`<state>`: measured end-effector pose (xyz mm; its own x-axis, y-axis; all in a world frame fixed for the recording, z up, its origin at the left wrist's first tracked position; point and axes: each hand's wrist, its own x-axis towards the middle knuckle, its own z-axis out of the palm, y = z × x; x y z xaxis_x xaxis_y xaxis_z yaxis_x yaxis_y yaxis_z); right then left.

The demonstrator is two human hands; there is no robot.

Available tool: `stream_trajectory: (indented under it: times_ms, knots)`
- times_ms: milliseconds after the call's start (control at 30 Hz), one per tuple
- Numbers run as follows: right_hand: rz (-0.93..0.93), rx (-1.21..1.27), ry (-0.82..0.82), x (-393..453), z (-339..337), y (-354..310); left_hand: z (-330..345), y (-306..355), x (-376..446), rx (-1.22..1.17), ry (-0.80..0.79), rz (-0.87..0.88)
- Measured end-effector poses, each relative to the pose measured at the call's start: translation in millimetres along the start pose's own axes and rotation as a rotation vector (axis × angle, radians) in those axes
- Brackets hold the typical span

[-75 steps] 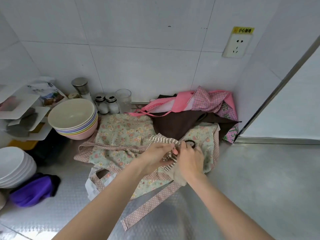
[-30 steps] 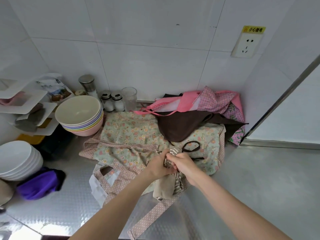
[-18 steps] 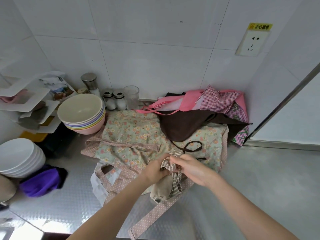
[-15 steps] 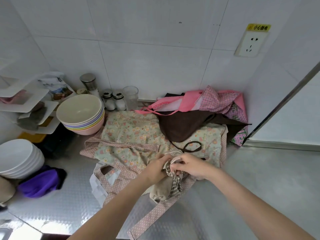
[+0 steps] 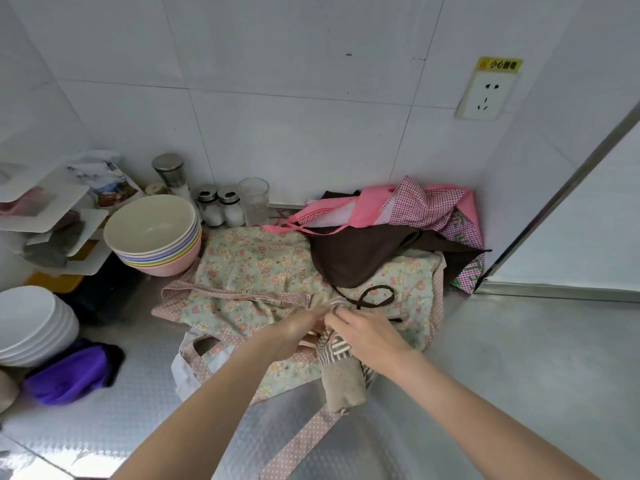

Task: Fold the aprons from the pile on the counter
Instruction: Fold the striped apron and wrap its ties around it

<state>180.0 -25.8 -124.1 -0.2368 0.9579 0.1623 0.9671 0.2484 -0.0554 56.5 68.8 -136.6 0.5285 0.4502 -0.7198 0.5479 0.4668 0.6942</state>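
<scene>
1. Our left hand (image 5: 294, 332) and right hand (image 5: 367, 336) pinch the striped apron (image 5: 337, 351), bunched, near on the desk (image 5: 519, 375).
2. The flowery apron (image 5: 249, 271) lies flat; the far-right pile (image 5: 398, 230) waits unfolded.

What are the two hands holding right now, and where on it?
Both hands pinch the striped apron at its bunched top end: left hand and right hand meet there. Its beige rolled part hangs below, over the floral apron.

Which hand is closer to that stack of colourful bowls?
Left. The left hand is nearer the bowls; the right hand sits further right, both gripping the striped apron.
</scene>
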Motion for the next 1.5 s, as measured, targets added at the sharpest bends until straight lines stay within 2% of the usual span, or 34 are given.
stream_trajectory:
  times_ms: [133, 267, 367, 467, 567, 633, 767, 967, 1033, 1133, 1233, 1300, 1400, 1500]
  knots:
    - [-0.022, 0.091, 0.070, -3, 1, 0, 5, 3, 3, -0.033, 0.119, -0.024]
    - [-0.016, 0.247, 0.063, -8, 2, 6, 7, 4, 4, -0.073, 0.132, -0.013]
    - [0.081, 0.343, 0.070, -12, 6, 9, 7, 3, 0, -0.047, 0.135, 0.060]
    - [0.182, 0.356, 0.103, -16, 9, 8, 9, 1, 1, 0.227, 0.206, 0.275]
    - [0.300, 0.486, 0.029, -15, 6, 5, 17, 0, 4, 0.423, 0.331, 0.400]
    - [0.305, 0.511, -0.002, -11, 2, 2, 22, -1, 7, 0.437, 0.398, 0.375]
    - [0.181, 0.476, -0.071, -14, 0, -7, 27, 1, 11, 0.483, 0.491, 0.274]
    - [0.069, 0.470, -0.141, -28, -10, -13, 24, -7, 15, 0.455, 0.526, 0.160]
    - [0.085, 0.508, -0.187, -31, -9, -13, 21, -11, 16, 0.444, 0.524, 0.163]
    - [0.309, 0.732, -0.143, -25, -12, -9, 12, -14, 15, 0.319, 0.500, 0.183]
    - [0.682, 1.259, 0.060, -11, -16, -13, 10, -7, 8, 0.016, 0.386, 0.171]
    - [0.816, 1.496, 0.167, -1, -11, -21, 12, -2, 5, -0.100, 0.329, 0.147]
    - [0.918, 1.461, 0.200, 9, -8, -26, 14, -4, 9, -0.291, 0.304, 0.105]
    - [0.917, 1.366, 0.073, 14, -3, -34, 9, -13, 22, -0.518, 0.432, 0.027]
